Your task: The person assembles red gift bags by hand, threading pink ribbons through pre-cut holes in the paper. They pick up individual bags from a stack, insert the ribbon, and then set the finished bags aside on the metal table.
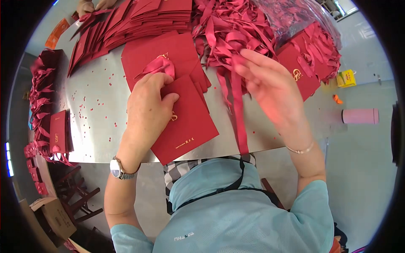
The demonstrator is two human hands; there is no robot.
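My left hand (149, 105) is closed on the upper end of a red paper gift bag (190, 126) with gold lettering, its thumb over the front. A loop of red ribbon (162, 65) sticks up just beyond the knuckles. More red bags (181, 50) lie flat underneath and behind. My right hand (274, 84) is raised over the table with its fingers stretched out. Its fingertips overlap the near side of a big heap of red ribbons (236, 29). From there one long ribbon (238, 114) runs down to the table's front edge.
Stacked red bags (147, 19) fill the back left, near another person's hands (95, 6). Finished-looking bags with ribbons (59, 130) line the left edge. Small red dots litter the metal table (93, 143). A pink bottle (360, 116) and clear plastic (291, 19) are at right.
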